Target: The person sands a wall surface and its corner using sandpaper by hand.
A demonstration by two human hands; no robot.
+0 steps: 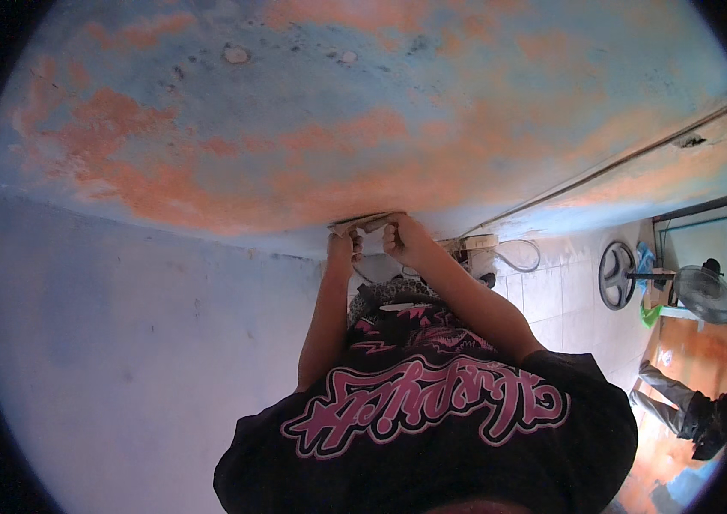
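My left hand (344, 248) and my right hand (401, 239) are raised side by side against a wall (295, 128) with patchy blue and orange paint. Both grip a flat tan tool (369, 223) whose edge lies against the painted surface. The tool is small and partly covered by my fingers, so its exact kind is unclear. My forearms rise from my black shirt with a pink graphic (423, 411) at the bottom of the view.
A pale wall (124, 360) fills the left. A thin cable (620, 163) runs along the painted wall. On the right are a white power strip with cords (480, 243), a round fan grille (616, 274), a standing fan (703, 293), and dark clothing (689, 407) on an orange floor.
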